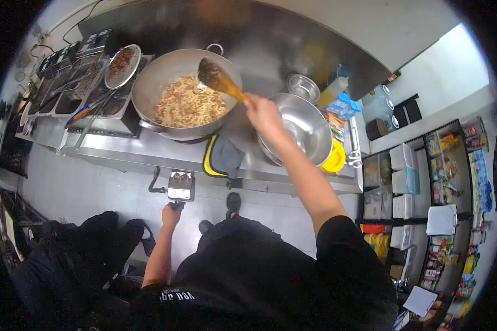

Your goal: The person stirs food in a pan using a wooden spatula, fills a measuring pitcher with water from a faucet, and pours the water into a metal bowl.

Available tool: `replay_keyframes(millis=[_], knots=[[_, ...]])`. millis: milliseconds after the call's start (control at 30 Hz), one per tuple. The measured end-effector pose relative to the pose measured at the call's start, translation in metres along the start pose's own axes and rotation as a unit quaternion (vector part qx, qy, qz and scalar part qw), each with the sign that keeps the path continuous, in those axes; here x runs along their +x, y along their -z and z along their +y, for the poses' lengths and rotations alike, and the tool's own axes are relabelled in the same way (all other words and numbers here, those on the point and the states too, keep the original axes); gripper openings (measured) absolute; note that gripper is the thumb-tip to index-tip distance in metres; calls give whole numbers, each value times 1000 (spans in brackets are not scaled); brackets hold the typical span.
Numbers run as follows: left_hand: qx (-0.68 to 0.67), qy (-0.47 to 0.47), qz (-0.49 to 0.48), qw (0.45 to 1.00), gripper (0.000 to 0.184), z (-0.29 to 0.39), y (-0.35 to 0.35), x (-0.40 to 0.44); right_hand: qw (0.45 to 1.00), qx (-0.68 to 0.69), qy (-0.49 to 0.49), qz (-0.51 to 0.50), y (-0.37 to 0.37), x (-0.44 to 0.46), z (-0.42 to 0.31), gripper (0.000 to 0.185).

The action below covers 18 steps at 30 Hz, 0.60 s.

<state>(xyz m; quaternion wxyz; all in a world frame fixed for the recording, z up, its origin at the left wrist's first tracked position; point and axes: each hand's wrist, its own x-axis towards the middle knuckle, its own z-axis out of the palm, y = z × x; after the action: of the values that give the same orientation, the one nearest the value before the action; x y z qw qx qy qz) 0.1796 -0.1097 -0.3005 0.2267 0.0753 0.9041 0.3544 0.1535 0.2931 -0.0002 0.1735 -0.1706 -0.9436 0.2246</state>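
Observation:
My right hand [264, 114] is closed around the handle of a wooden spatula [226, 84]. The spatula's broad, dark-stained head is raised over the far right part of a large round pot [144, 91]. Pale brown shredded food [190, 103] is heaped in the pot. Low in front of the counter, my left hand [172, 214] is closed on the black handle of a small metal box [180, 186]. A black crank-like arm sticks out from the box's left side. What the box is, I cannot make out.
Right of the pot stand a wide steel bowl [309, 129] and a smaller bowl [303, 88]. A grey and yellow cloth [225, 157] hangs over the counter edge. A plate of dark food [123, 66] sits by the fryers. Another person [77, 259] is at left; shelves [419, 220] line the right.

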Motion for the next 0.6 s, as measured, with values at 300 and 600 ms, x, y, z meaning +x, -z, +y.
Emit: replay_keyframes(millis=[300,600], knots=[[162,76,114,977,69,78,9,-35,922,273,-273,24,123,4,199,25],[198,-228,141,943,48,279,-81,3,762,491,-422,19,58,65,362,4]])
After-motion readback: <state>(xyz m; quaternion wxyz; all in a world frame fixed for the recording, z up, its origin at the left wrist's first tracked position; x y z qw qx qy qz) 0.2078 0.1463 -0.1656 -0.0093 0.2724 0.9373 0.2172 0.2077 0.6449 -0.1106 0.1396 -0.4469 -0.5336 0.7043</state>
